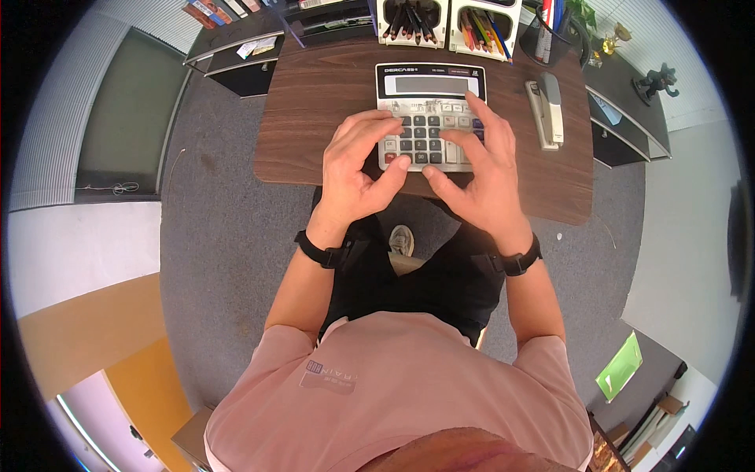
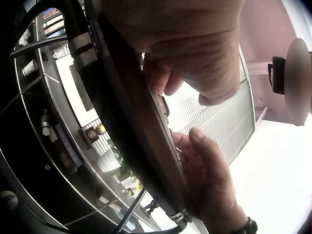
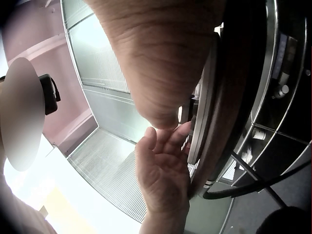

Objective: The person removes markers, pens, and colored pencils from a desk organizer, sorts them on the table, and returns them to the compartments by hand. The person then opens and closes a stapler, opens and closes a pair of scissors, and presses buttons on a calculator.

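A white desk calculator [image 1: 431, 82] with dark and light keys lies near the front edge of the brown table, its grey screen at the far end. My left hand [image 1: 351, 161] is over its left side, fingers loosely bent at the left keys and the thumb tip by the bottom row. Over the right side is my right hand [image 1: 489, 171], its index finger stretched toward the screen's right corner and its thumb at the front edge. Neither hand grips anything in the head view. In the right wrist view, the calculator's side [image 3: 204, 114] shows edge-on beside the fingers.
To the right of the calculator lies a grey and white stapler [image 1: 548, 110]. Behind stand two white holders, one with dark pencils [image 1: 409, 22], one with coloured pencils [image 1: 484, 33]. A black mesh pen cup [image 1: 545, 43] stands at the back right of the table [image 1: 303, 110].
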Tool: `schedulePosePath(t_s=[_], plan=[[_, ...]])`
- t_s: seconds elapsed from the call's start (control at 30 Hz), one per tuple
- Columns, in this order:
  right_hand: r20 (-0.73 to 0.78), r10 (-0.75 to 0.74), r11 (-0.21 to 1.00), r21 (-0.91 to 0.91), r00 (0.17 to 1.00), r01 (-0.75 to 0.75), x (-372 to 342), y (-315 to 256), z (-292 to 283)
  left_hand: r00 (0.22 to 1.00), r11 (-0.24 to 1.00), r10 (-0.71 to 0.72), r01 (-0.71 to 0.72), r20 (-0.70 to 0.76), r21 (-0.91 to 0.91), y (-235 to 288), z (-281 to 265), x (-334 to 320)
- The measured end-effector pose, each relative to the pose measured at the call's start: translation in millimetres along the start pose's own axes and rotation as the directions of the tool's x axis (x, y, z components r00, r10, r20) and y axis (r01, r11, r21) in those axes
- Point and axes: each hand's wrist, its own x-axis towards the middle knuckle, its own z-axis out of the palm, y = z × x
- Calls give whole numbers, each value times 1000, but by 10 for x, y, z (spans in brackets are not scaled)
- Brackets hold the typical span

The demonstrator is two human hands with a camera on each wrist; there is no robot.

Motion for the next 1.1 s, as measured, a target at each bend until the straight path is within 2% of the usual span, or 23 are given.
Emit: schedulePosePath(t_s=[1.1], plan=[[-8,16,1000,11,1000,-16,-12,-8,0,1000,1000,3,-3,-19,-2,-15,12,-8]])
